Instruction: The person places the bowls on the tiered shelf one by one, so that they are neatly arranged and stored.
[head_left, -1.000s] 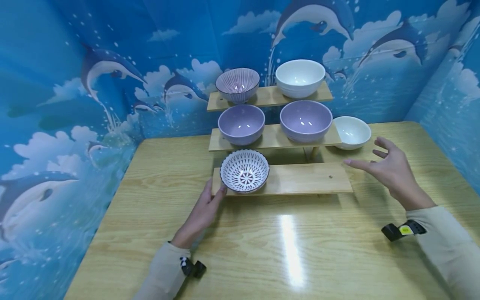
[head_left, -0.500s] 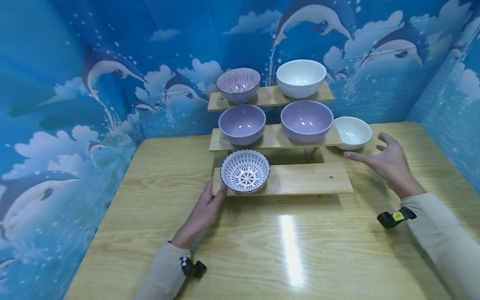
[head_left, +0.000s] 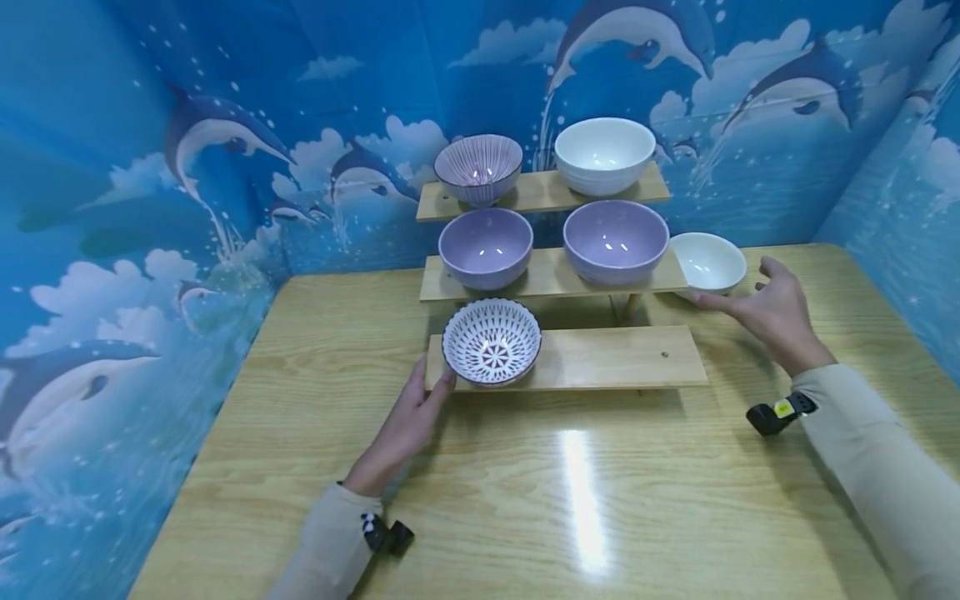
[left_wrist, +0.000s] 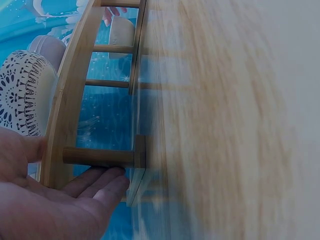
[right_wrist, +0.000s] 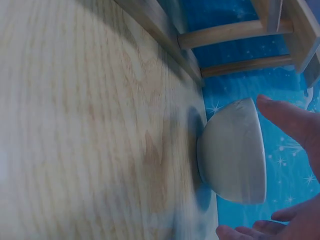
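Observation:
My left hand (head_left: 405, 417) holds the left end of the wooden tiered shelf's lowest board (head_left: 607, 358). In the left wrist view the thumb is at the board's upper side and the fingers (left_wrist: 107, 185) lie beneath, by a dowel. Beside that thumb sits a white bowl with a dark pattern (head_left: 491, 342). At the right, my right hand (head_left: 776, 317) is spread beside a plain white bowl (head_left: 708, 262) on the table. In the right wrist view the thumb (right_wrist: 290, 117) is close to this bowl's rim, with the fingers apart below; contact is unclear.
Two purple bowls, left (head_left: 486, 250) and right (head_left: 616, 242), stand on the middle board (head_left: 547, 273). On the top board (head_left: 540, 190) are a striped bowl (head_left: 478, 169) and a larger white bowl (head_left: 604, 156). A blue dolphin backdrop (head_left: 337, 83) rises behind the table (head_left: 315, 367).
My right hand has moved forward and slightly left, up to the white bowl on the table. The left hand keeps its place at the shelf's end, and the bowls have not moved.

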